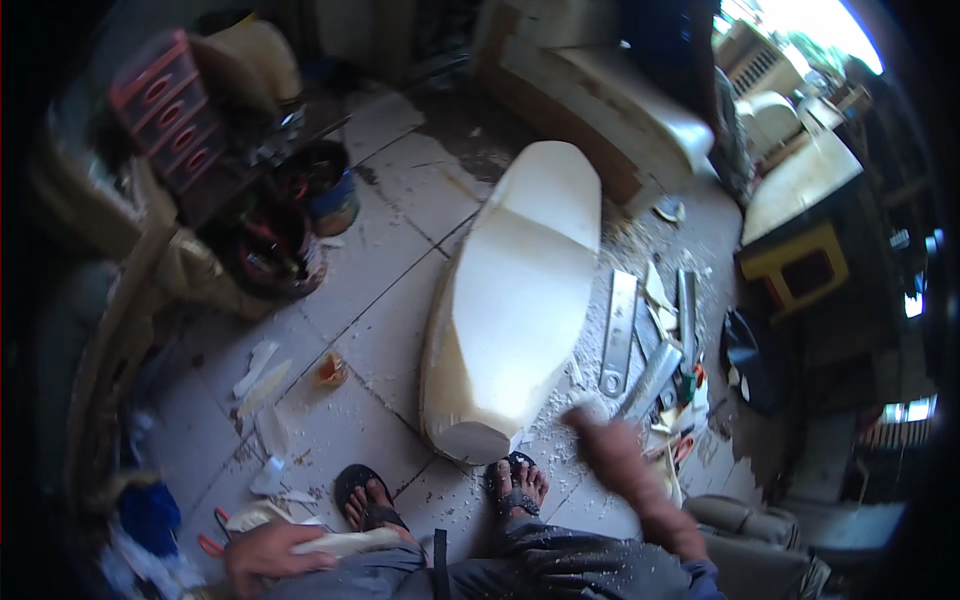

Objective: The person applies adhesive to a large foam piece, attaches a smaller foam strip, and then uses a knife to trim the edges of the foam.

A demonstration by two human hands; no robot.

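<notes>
Head view: tiled floor [380,300], littered with pale shavings and scraps, most densely on its right half. Long cream foam seat cushion [515,290] lies flat on the floor near the middle, its narrow end pointing to the far edge, its blunt end just beside the person's right sandalled foot [517,487]. Left sandalled foot [368,500] rests on the floor near its near edge, apart from the cushion. Two round tins [300,225] stand at the left of the floor, well apart from the cushion. Flat metal tools [645,345] lie in the shavings just right of the cushion, several side by side. Right hand [612,445] is blurred, held over the shavings near the lower end of those tools; cannot tell whether it is clenched or released. Left hand [262,555], at the near edge above the knee, is clenched around a pale strip of foam [345,542]. Small orange scrap [330,370] lies left of the cushion.
</notes>
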